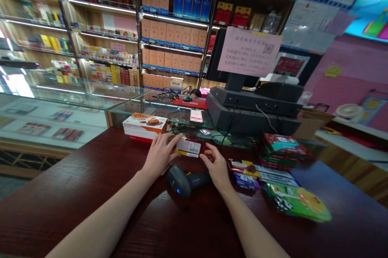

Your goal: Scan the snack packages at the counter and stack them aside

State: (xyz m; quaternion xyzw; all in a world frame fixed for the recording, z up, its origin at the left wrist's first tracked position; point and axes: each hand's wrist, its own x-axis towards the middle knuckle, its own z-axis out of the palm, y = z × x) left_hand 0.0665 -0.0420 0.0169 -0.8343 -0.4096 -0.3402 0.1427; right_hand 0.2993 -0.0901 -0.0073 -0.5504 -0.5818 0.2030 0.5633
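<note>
My left hand (160,154) and my right hand (216,164) hold a small red box (190,147) by its two ends, above a dark wood counter (91,177). A white barcode label faces up on the box. Just below my hands, a black handheld barcode scanner (184,181) lies on its side with a blue light showing. Beyond my left hand is a stack of white and orange food boxes (144,126).
Snack packets (297,203) and a stack of red-green packets (280,151) lie to the right. Behind stand a black cash register (251,108), a glass display case (51,122) and shelves of boxed goods (171,36).
</note>
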